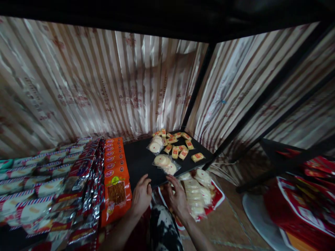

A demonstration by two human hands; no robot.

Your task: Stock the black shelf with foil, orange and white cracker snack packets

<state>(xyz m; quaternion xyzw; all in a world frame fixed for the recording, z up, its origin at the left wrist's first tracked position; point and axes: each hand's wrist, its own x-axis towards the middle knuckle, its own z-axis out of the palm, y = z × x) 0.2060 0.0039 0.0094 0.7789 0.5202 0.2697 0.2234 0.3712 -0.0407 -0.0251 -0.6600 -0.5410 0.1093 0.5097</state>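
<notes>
My left hand (141, 196) rests on the front edge of a black shelf (138, 160), fingers bent over the rim, nothing visibly in it. My right hand (178, 197) sits beside it at the same edge, fingers curled down, just short of a clear packet of round white biscuits (165, 163). A second such packet (155, 144) lies further back. Several small yellow-and-red wrapped snacks (180, 144) are scattered at the shelf's back right. An orange snack packet (117, 193) lies just left of my left hand.
Rows of orange, silver and white-striped packets (52, 184) fill the shelf's left side. Below the shelf, a red bag (209, 205) holds more white biscuit packets. Striped plastic sheeting (104, 87) backs the black metal rack. Red packaging (309, 209) lies at right on the floor.
</notes>
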